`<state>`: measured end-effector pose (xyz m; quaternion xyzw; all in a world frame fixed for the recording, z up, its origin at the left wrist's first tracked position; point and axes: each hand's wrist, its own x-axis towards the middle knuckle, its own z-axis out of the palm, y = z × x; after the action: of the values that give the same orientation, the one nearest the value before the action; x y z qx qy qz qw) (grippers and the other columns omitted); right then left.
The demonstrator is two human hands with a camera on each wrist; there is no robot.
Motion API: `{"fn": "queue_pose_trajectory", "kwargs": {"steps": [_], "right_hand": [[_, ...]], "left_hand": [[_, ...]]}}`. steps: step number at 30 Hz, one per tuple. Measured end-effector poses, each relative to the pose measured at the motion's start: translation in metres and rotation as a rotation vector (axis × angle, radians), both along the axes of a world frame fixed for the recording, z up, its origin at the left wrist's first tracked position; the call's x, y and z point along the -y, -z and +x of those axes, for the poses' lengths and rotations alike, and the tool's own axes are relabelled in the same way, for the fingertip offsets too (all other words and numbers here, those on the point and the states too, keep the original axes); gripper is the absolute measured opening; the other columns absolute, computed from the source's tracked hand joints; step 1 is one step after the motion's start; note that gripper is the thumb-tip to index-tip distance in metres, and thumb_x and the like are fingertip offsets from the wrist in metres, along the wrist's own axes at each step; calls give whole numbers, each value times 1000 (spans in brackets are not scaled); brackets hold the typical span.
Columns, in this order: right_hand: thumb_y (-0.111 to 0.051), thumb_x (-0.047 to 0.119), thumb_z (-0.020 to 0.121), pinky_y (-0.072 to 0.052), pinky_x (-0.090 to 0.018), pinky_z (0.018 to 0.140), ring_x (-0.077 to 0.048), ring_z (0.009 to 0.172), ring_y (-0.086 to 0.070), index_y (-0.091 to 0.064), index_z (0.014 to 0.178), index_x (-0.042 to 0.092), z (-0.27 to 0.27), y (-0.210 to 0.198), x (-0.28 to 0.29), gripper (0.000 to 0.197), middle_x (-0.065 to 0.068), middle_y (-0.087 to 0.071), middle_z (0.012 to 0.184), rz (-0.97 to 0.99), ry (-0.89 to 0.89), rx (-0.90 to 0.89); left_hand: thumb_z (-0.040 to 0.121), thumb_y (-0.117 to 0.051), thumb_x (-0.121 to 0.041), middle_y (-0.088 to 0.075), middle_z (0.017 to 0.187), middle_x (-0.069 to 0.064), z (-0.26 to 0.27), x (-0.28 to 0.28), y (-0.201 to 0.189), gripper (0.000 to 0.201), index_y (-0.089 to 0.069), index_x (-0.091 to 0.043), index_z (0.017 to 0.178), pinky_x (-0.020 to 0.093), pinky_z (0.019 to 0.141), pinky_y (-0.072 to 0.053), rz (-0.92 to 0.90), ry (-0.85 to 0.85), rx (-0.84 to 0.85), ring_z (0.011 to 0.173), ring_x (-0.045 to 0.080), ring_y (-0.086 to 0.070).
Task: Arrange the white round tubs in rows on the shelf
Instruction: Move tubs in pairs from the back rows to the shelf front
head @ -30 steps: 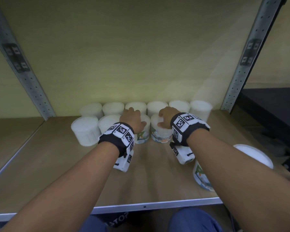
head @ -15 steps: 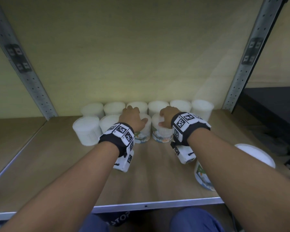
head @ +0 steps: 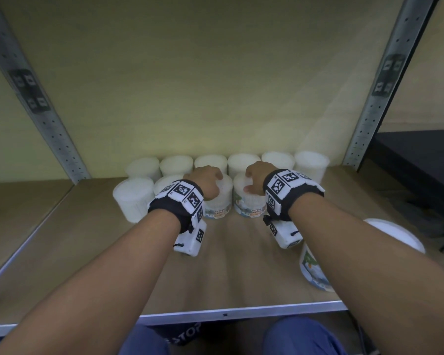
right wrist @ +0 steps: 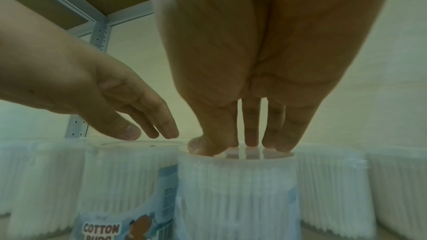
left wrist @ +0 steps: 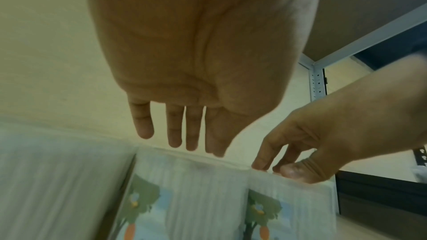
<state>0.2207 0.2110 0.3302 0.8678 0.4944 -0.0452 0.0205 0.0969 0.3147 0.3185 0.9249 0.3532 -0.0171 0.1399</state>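
I see round white tubs packed with thin white cotton sticks that make fine lines up and down their clear sides. Some have a paper label with a cartoon tree and the words COTTON BUDS. They stand on a smooth wooden shelf (head: 87,252) with a shiny metal front edge.

Six tubs make the far row (head: 244,162) against the pale back wall. In front of it is a near row of four. Grey metal posts with little holes stand at the far left (head: 49,129) and far right (head: 369,119). One more tub (head: 312,272) stands alone near the front right, partly hidden by my right arm, and a white round thing (head: 395,234) sits behind that arm. Both wrists wear black bands with black and white square patterns.

My left hand (head: 207,181) is over the third tub (head: 219,201) in the near row. Its fingers (left wrist: 176,127) are straight and loose, hanging just above the lid. I cannot tell if they touch it.

My right hand (head: 256,178) is on the fourth tub (head: 249,201), just right of the third and touching it. Its fingertips (right wrist: 251,138) and thumb stand straight down on the flat clear lid, pressing on top, not wrapped round it.
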Motion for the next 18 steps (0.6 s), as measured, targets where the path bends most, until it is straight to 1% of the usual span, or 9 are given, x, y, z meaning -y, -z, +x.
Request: {"fn": "queue_pose_trajectory", "kwargs": {"steps": [2,4,6,8,10,15,18], "right_hand": [[-56,38,93,-44,-34,104,-27,125,-52,-51,133,4,0,0,0,52,-13,-52,137,-2,3,-2],[-56,37,93,-44,-34,104,-27,125,-52,-51,133,4,-1,-1,0,52,-13,-52,137,-4,2,-3],[-56,37,93,-44,-34,104,-28,125,-52,-51,133,4,-1,0,0,52,-14,-52,137,0,-2,0],[-56,37,93,-44,-34,103,-28,124,-52,-51,132,4,0,1,1,52,-14,-52,136,3,-3,3],[-56,36,93,-43,-34,103,-28,124,-52,-51,132,4,0,2,1,52,-14,-52,136,6,-6,5],[-57,36,93,-45,-34,101,-29,122,-54,-51,132,4,-1,2,0,51,-14,-53,135,-1,3,8],[-58,35,92,-44,-34,101,-29,123,-53,-51,133,4,-1,2,0,52,-15,-52,135,-3,6,8]], "left_hand": [[91,-53,-22,-40,145,4,0,2,-1,46,-45,-24,136,44,108,-37,12,-19,49,131,25,-42],[91,-55,-32,-41,141,9,0,5,0,47,-45,-18,135,44,107,-39,42,-49,104,129,28,-42],[91,-56,-38,-42,138,13,-1,8,3,52,-46,-12,135,43,105,-40,62,-58,109,127,29,-43],[90,-57,-41,-45,136,14,-1,9,5,54,-49,-9,133,43,103,-42,81,-42,93,125,30,-45],[90,-57,-40,-46,135,15,-1,10,6,54,-50,-8,132,42,102,-43,85,-26,88,124,30,-46],[94,-55,-31,-46,141,13,-1,11,0,51,-45,-6,138,36,103,-40,71,28,56,127,28,-47],[94,-55,-28,-45,143,11,-3,9,-1,51,-43,-8,140,36,107,-39,52,48,50,130,27,-46]]}}
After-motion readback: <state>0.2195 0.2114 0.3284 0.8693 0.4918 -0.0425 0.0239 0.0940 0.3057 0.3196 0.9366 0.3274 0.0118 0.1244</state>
